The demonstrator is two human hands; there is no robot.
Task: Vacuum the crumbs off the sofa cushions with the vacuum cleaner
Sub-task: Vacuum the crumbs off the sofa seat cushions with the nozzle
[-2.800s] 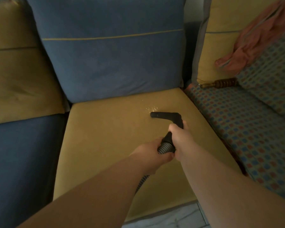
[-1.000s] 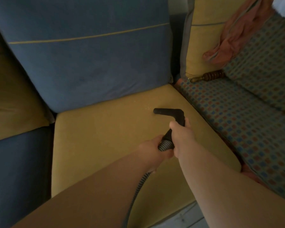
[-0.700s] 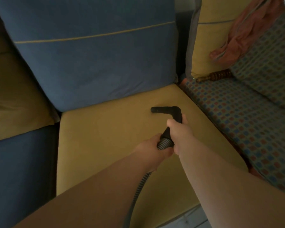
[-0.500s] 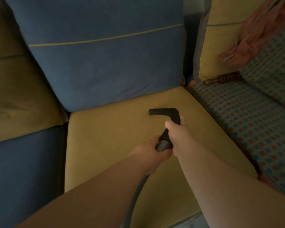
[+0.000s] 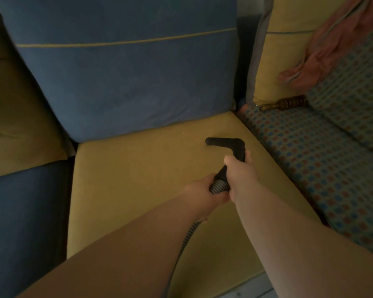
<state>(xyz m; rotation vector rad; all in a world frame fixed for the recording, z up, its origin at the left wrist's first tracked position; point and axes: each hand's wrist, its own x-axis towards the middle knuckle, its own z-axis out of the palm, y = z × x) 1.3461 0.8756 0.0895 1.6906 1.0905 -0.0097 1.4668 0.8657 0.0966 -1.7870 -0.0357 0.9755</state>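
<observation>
A black L-shaped vacuum nozzle [image 5: 225,143] lies on the yellow seat cushion [image 5: 127,190], its mouth pointing left. My right hand [image 5: 240,172] grips the nozzle's black neck. Just behind it, my left hand [image 5: 205,195] grips the ribbed grey hose [image 5: 219,186], which runs down under my left forearm. A single pale crumb [image 5: 183,132] shows on the cushion, up and left of the nozzle mouth. No crumb pile is visible.
A blue back cushion [image 5: 125,78] stands behind the seat. A checkered seat [image 5: 323,160] adjoins on the right, with a yellow cushion [image 5: 282,61], a pink cloth [image 5: 332,46] and a dark turned wooden piece [image 5: 289,103]. Blue and olive cushions fill the left side.
The pile of pale crumbs in front of the nozzle has gone from the cushion. The nozzle has shifted only slightly, and both hands keep their grip.
</observation>
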